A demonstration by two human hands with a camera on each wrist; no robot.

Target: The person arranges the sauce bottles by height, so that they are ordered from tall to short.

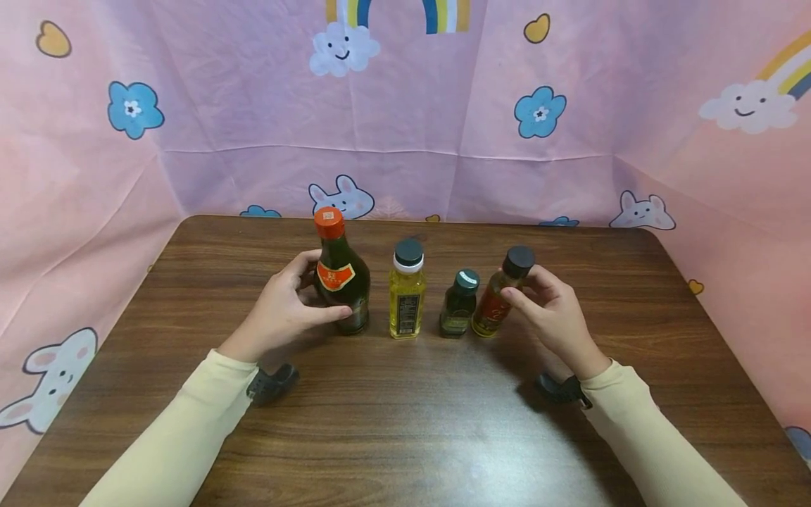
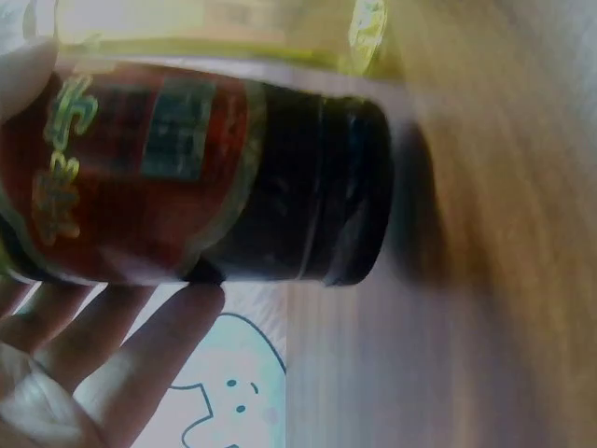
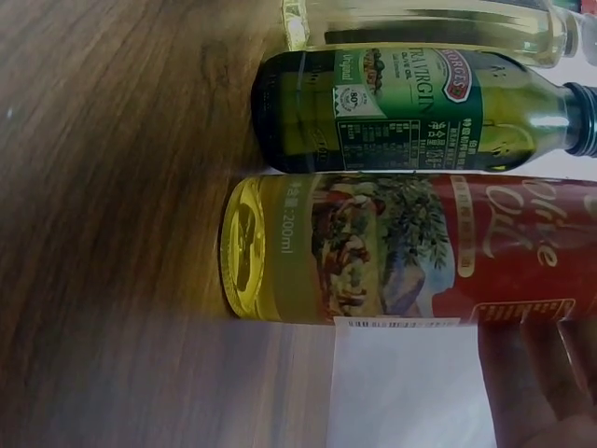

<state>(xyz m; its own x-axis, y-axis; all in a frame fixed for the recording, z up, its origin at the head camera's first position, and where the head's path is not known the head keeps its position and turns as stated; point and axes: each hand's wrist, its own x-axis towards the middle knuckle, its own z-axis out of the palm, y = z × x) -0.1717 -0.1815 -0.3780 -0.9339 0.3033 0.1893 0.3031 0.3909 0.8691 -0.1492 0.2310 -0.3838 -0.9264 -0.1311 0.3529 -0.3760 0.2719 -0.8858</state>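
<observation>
Two firm grips: left hand [image 1: 285, 308] clasps orange-capped bottle [image 1: 350, 285], eleven o'clock; right hand [image 1: 556, 318] pinches black-capped bottle [image 1: 492, 308], one o'clock!

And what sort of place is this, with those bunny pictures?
Probably a small indoor corner set up for demonstrations, though I can't be sure. A pink-and-purple cartoon cloth surrounds a brown table on three sides, and four bottles are grouped near the table's middle.
</observation>
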